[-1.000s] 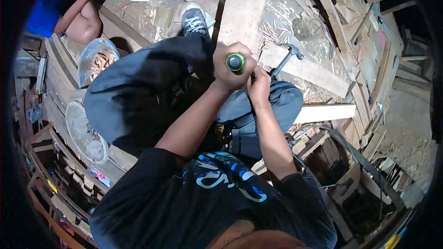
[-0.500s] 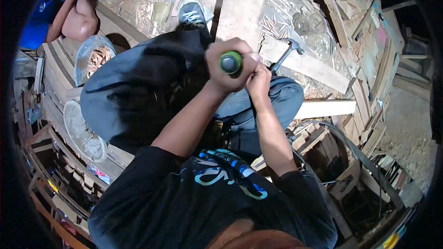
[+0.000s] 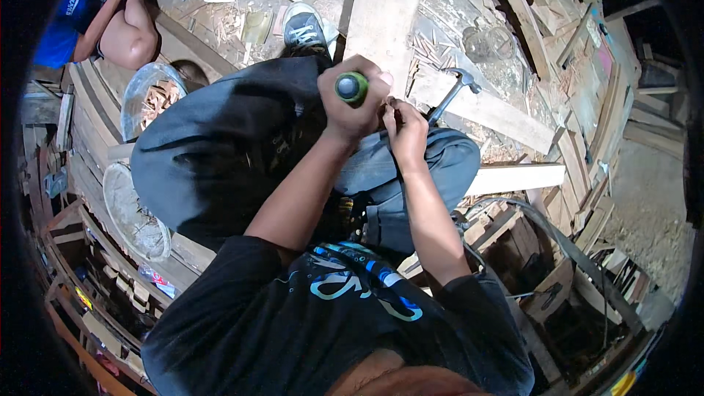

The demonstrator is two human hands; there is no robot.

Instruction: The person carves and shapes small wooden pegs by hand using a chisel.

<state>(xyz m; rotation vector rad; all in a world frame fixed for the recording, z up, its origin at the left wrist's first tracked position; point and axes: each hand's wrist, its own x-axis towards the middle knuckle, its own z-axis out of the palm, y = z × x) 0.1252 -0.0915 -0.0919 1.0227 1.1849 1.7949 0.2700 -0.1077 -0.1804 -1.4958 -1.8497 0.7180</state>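
My left hand [image 3: 347, 106] is wrapped around a green handle with a dark, rounded end cap [image 3: 350, 88]. I see this tool end-on, so its working end is hidden below the fist. Close by on the right, the fingers of my right hand [image 3: 408, 130] are pinched together near my left thumb. Whatever they hold is too small to make out. A claw hammer [image 3: 456, 92] lies just past my right hand, its head pointing away. Beyond both hands a pale wooden board [image 3: 383, 22] lies on the floor, with several slim wood pegs [image 3: 433, 53] scattered beside it.
A bucket [image 3: 130, 106] holding wood pieces stands left of my knee, with a second pale bucket [image 3: 117, 191] nearer. Another person [image 3: 103, 29] sits at the far left. Lumber [image 3: 513, 22] and a plank [image 3: 517, 177] lie to the right.
My left hand has moved slightly left with the green-handled tool. The right hand has come a little apart from it, its pinched fingers now showing.
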